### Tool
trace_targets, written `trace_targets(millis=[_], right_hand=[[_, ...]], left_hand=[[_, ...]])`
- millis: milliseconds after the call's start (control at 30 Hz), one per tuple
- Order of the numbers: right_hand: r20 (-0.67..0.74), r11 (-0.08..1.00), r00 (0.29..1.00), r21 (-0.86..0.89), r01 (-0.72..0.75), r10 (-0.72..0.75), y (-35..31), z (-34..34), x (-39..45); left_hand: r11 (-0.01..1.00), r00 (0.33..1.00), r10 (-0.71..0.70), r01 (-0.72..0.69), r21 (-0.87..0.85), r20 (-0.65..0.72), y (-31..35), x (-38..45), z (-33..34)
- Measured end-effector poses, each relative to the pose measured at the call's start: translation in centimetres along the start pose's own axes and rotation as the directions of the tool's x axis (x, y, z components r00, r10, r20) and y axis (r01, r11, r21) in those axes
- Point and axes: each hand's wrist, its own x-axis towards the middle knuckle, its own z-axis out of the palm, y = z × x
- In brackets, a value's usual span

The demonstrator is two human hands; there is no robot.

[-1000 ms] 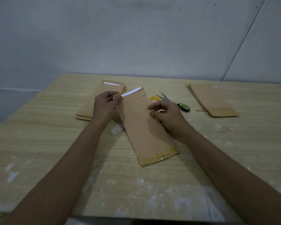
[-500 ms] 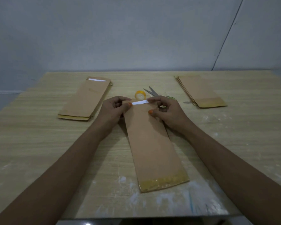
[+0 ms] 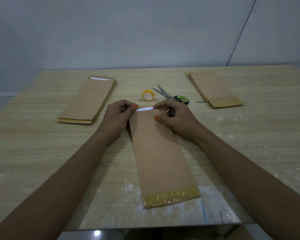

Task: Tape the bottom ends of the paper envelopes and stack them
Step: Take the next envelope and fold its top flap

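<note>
A long brown paper envelope (image 3: 160, 156) lies lengthwise in front of me on the wooden table (image 3: 42, 153). Yellowish tape covers its near bottom end (image 3: 171, 196). A white strip (image 3: 144, 109) shows along its far end. My left hand (image 3: 118, 116) pinches the envelope's far left corner at that strip. My right hand (image 3: 176, 116) pinches the far right corner, thumb on the paper. A yellow tape roll (image 3: 148, 95) stands just beyond my hands.
Scissors (image 3: 171, 97) with a green-and-black handle lie right of the tape roll. A stack of envelopes (image 3: 88, 101) lies at the left, another stack (image 3: 213, 89) with a taped end at the far right. The table's near edge (image 3: 145, 227) is close below.
The envelope has been pulled away from the left stack to the middle and turned straight. My right hand moved up to pinch its far right corner.
</note>
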Motion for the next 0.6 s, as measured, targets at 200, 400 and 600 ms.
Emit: trace_targets(millis=[200, 400, 600], right_hand=[[0.008, 1.0, 1.0, -0.029, 0.004, -0.004, -0.18, 0.0, -0.2], [0.013, 0.998, 1.0, -0.06, 0.024, -0.023, -0.17, -0.03, -0.17], [0.068, 0.998, 0.998, -0.068, -0.01, 0.015, -0.5, -0.23, -0.17]], left_hand=[[1.0, 1.0, 0.025, -0.025, 0.015, 0.013, 0.37, -0.21, -0.03], [0.999, 0.999, 0.031, -0.031, 0.022, 0.026, 0.11, -0.12, -0.17], [0.998, 0.996, 0.055, -0.056, 0.021, 0.077, 0.06, -0.2, -0.14]])
